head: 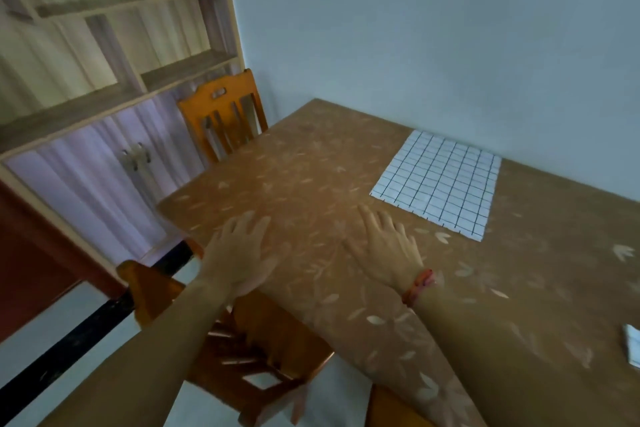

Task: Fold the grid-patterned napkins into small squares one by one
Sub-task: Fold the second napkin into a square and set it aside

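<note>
**Inspector:** One napkin in plain sight? State its position and stage.

**Officer:** Confirmed. The bench (311,156) carries one grid-patterned napkin (440,184). It lies flat and fully spread toward the far right, close to the wall. No fold shows in it. I judge the step in hand to be the reach, with folding not yet begun. The left hand (242,250) is released, fingers spread, over the bench's near left edge. The right hand (384,250) is likewise released and flat, holding nothing. Its fingertips are just short of the napkin's nearest corner and apart from it. Whether either palm rests on the bench or hovers, I cannot tell.

**Inspector:** Next move?

**Officer:** In my judgement, both hands must go forward and right and pinch one edge at its two corners. They then carry it over to the opposite edge, grid lines matched.

**Inspector:** Surface and room?

**Officer:** A pale wall (415,28) stands behind, and a wooden shelf unit (114,7) at left. The bench cover is brown with a leaf print. There are two orange wooden chairs: the far chair (221,107) at the bench's end, and the near chair (263,357) below the left forearm. A red wristband (419,284) sits on the right wrist. A small white item (633,345) lies at the right frame edge, cut off and not identifiable.
</note>
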